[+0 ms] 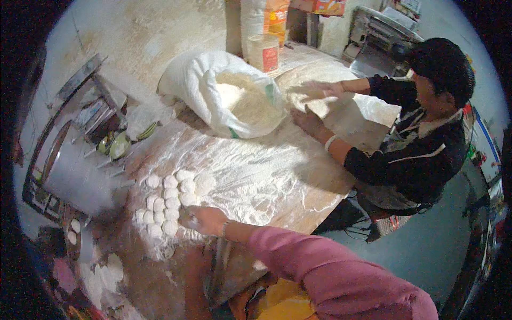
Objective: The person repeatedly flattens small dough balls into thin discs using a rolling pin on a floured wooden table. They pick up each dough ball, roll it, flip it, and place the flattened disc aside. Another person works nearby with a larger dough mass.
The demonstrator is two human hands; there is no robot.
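My right hand (pixel 202 221), in a pink sleeve (pixel 320 260), reaches in from the lower right. Its fingers are bent down at the right edge of a cluster of small pale dough balls (pixel 159 217). Whether a ball is held under the fingers is hidden. The balls sit close together in uneven rows on a floured wooden worktable (pixel 276 192). Loose white flour (pixel 256 172) is spread in streaks beside them. My left hand is out of view. Several flat dough rounds (pixel 106 276) lie at the lower left.
A large white sack of flour (pixel 200 92) stands open behind the dough balls. A co-worker's hands (pixel 314 120) rest at pale dough or flour (pixel 312 105) on the right. At left stand a blurred metal pot or drum (pixel 82 182) and green vegetables (pixel 119 146).
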